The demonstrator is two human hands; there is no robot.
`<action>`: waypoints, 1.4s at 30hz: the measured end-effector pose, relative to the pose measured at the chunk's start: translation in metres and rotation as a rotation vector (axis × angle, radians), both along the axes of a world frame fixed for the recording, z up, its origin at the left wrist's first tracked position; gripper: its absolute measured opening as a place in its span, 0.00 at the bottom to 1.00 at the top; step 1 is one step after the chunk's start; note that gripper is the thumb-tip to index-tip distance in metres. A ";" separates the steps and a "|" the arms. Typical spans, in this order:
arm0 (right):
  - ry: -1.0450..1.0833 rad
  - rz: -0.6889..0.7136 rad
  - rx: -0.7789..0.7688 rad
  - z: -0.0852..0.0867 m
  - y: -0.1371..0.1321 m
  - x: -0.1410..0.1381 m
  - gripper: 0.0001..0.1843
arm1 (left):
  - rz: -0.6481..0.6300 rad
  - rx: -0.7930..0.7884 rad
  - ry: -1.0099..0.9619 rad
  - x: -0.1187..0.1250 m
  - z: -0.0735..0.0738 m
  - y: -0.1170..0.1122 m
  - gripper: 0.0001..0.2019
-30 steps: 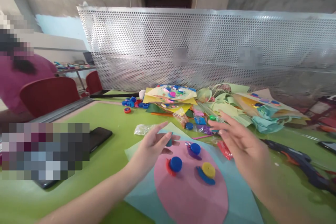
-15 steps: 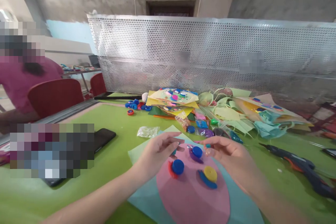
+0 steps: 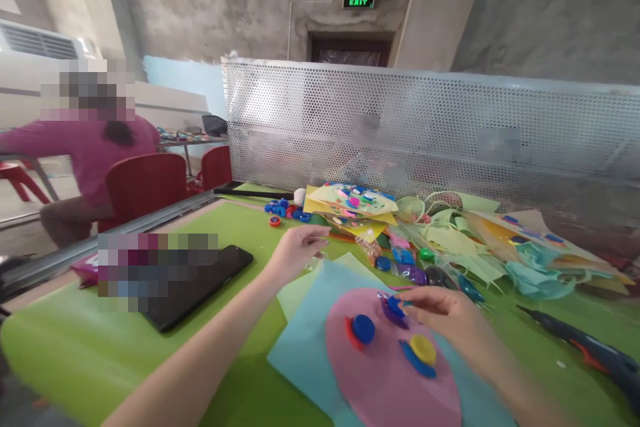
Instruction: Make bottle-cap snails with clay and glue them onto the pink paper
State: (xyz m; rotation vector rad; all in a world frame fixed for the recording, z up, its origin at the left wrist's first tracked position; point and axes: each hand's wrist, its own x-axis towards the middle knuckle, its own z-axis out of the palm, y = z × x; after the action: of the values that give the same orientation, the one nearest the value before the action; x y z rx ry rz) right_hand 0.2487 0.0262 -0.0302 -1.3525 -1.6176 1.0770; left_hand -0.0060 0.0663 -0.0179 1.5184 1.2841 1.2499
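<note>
My right hand (image 3: 443,310) pinches a small teal piece of clay (image 3: 407,303) at a blue bottle cap (image 3: 396,307) with purple clay along its edge. That cap lies at the top of a pink paper oval (image 3: 385,380) on light blue paper (image 3: 305,340). Lower on the oval sit another blue cap (image 3: 363,329) edged in red clay and a yellow cap (image 3: 423,349) edged in blue clay. Beyond the paper, my left hand (image 3: 299,253) hovers near a clear plastic bag (image 3: 313,263), fingers loosely extended and slightly blurred; nothing shows in them.
A glue gun (image 3: 585,343) lies at the right. Behind are loose bottle caps (image 3: 280,207), bagged clay (image 3: 411,273) and stacked paper crafts (image 3: 350,199). A black phone (image 3: 200,287) rests at the left. A perforated metal panel (image 3: 320,107) borders the back; a person in pink (image 3: 110,153) sits beyond.
My left hand has moved away from the pink oval toward the clear bag, and the teal piece at its fingers no longer shows. My right hand has brought its teal piece to the purple-edged cap.
</note>
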 end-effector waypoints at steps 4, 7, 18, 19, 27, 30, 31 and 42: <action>-0.179 0.019 0.089 0.005 0.002 -0.006 0.17 | 0.051 -0.025 0.028 -0.014 0.001 0.007 0.12; -0.335 0.128 0.147 0.006 0.011 -0.014 0.18 | 0.118 -0.038 0.085 -0.022 0.001 0.008 0.14; -0.776 0.269 0.319 -0.017 0.109 -0.092 0.10 | 0.226 0.090 0.332 -0.042 0.018 0.004 0.13; -0.810 0.266 0.327 -0.019 0.115 -0.100 0.11 | 0.224 0.097 0.361 -0.044 0.020 0.003 0.12; -0.998 0.250 0.457 -0.034 0.127 -0.126 0.12 | 0.250 0.180 0.577 -0.047 0.021 0.000 0.09; -1.010 0.313 0.511 -0.037 0.122 -0.120 0.11 | 0.253 0.176 0.622 -0.048 0.018 0.002 0.10; -1.008 0.328 0.524 -0.037 0.121 -0.118 0.11 | 0.252 0.172 0.635 -0.048 0.017 0.003 0.10; -1.024 0.073 0.615 0.023 0.093 -0.054 0.23 | 0.193 0.069 0.798 -0.055 0.013 0.008 0.12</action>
State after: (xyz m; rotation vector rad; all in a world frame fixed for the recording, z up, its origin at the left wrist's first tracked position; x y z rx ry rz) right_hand 0.1949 0.1194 -0.0071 -1.4662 -2.4332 -0.2211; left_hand -0.0606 0.0741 -0.0051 2.0855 1.9350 0.8066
